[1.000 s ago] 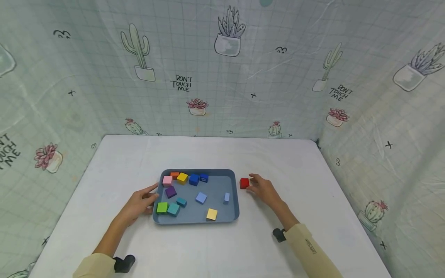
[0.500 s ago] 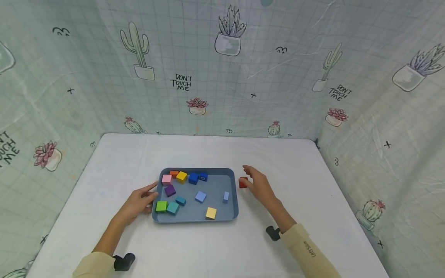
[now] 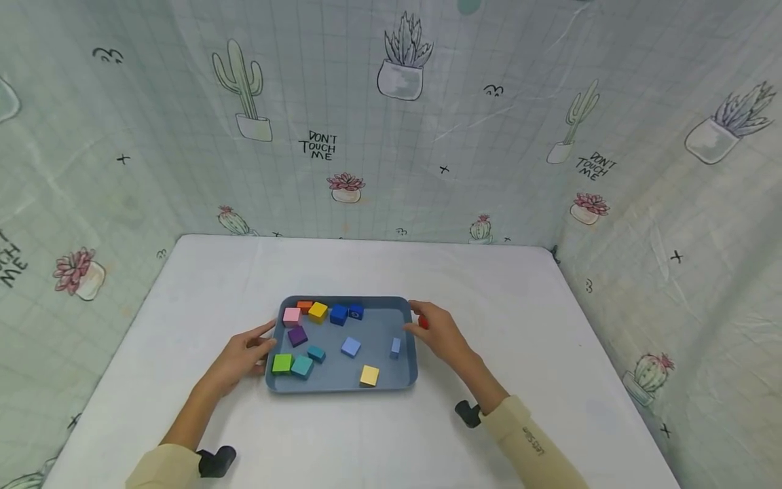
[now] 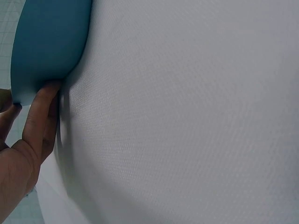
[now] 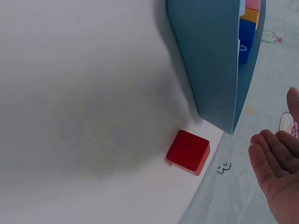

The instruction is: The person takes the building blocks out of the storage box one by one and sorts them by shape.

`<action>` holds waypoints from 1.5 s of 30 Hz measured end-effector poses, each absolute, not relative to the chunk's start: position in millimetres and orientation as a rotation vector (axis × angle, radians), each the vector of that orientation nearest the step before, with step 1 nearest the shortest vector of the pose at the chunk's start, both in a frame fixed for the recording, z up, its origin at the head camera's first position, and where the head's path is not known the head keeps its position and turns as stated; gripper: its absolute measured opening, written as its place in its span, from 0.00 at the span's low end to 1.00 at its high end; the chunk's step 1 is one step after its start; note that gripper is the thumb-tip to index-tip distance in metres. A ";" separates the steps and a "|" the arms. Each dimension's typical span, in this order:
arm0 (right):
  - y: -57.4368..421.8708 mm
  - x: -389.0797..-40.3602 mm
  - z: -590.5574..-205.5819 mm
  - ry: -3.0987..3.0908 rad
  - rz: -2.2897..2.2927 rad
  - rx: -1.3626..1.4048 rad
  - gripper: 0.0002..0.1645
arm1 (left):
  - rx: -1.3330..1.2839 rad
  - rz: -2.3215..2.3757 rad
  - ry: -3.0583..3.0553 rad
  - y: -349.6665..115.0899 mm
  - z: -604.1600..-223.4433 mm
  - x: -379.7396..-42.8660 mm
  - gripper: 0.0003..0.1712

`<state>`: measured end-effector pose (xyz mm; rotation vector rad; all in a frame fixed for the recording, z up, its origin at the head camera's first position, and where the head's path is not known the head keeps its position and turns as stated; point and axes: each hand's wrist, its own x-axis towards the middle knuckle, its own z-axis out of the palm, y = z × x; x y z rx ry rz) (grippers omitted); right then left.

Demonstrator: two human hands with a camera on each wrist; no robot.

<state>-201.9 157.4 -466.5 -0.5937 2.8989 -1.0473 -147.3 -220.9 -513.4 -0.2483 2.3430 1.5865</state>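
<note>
Right wrist view: red block (image 5: 188,151) beside tray (image 5: 208,58)

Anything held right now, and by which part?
The left hand touches the tray at its left end; whether it grips cannot be told. The right hand holds nothing.

Curtained tabletop booth: a white-covered table (image 3: 342,435) enclosed on three sides by sheeting (image 3: 391,142) printed with potted cacti and "DON'T TOUCH ME".

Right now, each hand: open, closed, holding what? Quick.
Left hand: open, fingers touching the left end of the tray.
Right hand: open, holding nothing; red block sits apart from it on the table.
</note>
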 end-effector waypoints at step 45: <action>105.4 -160.7 -482.8 2.704 -0.485 -0.875 0.30 | -0.247 1.604 2.341 -219.9 -513.7 -147.4 0.33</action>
